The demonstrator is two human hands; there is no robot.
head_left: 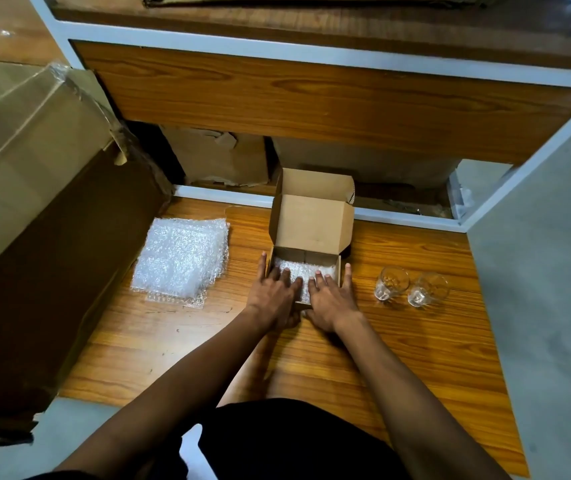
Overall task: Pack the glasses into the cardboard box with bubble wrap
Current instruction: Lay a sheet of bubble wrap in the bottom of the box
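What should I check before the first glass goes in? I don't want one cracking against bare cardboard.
1. Cardboard box lid open: ok.
2. Bubble wrap liner covers the box floor: cannot tell, both hands hide part of it.
3. Left hand and right hand free: not ok, both press on the liner.
4. Two glasses upright on the table, right of the box: ok.
5. Spare bubble wrap left of the box: ok.
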